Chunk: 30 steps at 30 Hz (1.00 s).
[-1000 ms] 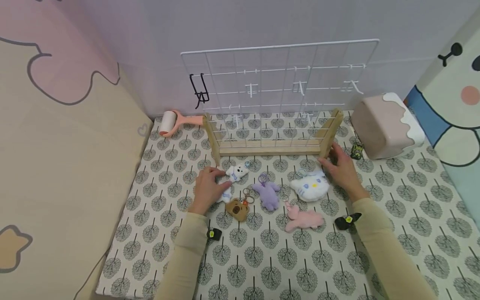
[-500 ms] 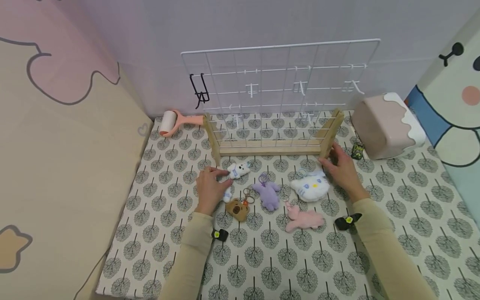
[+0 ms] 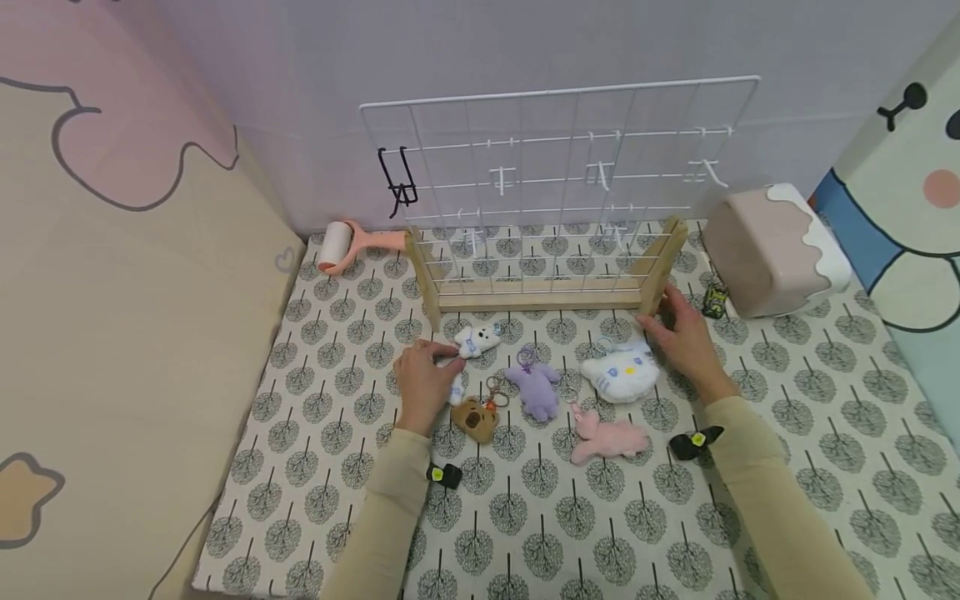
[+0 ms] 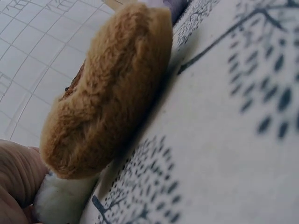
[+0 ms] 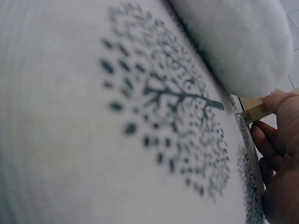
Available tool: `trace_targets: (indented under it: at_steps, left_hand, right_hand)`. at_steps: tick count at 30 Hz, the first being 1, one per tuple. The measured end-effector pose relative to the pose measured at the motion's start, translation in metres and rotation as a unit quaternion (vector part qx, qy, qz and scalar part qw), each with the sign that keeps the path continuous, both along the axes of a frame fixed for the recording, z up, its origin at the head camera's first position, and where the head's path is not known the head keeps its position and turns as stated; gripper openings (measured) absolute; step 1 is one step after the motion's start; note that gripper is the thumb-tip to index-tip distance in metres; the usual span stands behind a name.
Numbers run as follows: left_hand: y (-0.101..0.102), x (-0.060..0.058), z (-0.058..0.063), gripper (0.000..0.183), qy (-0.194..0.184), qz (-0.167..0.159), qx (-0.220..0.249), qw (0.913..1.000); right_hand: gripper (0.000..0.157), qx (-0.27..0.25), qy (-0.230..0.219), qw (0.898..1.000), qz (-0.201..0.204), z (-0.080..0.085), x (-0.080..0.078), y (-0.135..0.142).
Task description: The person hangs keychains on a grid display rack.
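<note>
In the head view, my left hand [image 3: 424, 383] pinches a white plush keychain [image 3: 480, 339] with a blue bow. A white part with blue shows below the thumb; the hand hides whether it is the same toy. In the left wrist view, a brown plush bear [image 4: 107, 93] lies close, white plush behind it. My right hand [image 3: 682, 337] grips the right wooden foot [image 3: 660, 267] of the white wire grid rack [image 3: 555, 179], thumb at the front. Right of the left hand lie a purple plush [image 3: 536, 392], a pink plush [image 3: 609, 438] and a white cat-face plush [image 3: 622, 372].
White hooks [image 3: 501, 179] and a black hook [image 3: 399, 183] hang on the grid. An orange-handled lint roller [image 3: 352, 244] lies at the rack's left. A pink-and-white box [image 3: 772, 250] stands at the right, beside a small black-and-yellow item [image 3: 715, 302]. A tree-patterned cloth [image 3: 525, 533] covers the table.
My left hand has shifted slightly to the right, and the white plush's head has moved a little right and up. The right hand stays at the wooden foot.
</note>
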<state>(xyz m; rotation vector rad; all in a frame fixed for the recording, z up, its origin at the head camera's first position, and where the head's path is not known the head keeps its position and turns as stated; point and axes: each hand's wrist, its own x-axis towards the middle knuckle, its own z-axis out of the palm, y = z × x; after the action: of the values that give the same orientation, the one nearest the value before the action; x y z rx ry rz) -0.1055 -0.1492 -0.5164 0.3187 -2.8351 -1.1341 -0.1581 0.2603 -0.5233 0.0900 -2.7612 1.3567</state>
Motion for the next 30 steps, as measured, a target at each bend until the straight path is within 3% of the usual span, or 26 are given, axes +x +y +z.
trace_targets:
  at_steps: [6,14,23,30]
  left_hand:
    - [-0.004,0.0,-0.004,0.013,0.018,0.036,0.069,0.9968]
    - [-0.014,0.001,0.0,0.013,0.022,0.042,0.108,0.9931]
    - [-0.026,-0.001,0.014,0.011,0.058,0.042,0.127,0.9893]
    - [-0.028,-0.003,0.036,0.012,0.092,0.034,0.132,0.9863]
  right_hand:
    - [0.072,-0.003,0.006,1.0,0.001,-0.001,-0.001,-0.001]
    - [0.072,-0.004,-0.001,1.0,0.003,-0.001,0.0,-0.002]
    - [0.066,-0.003,0.005,1.0,0.004,0.001,0.001,-0.002]
    - [0.065,-0.007,0.011,1.0,0.0,0.0,0.002,-0.001]
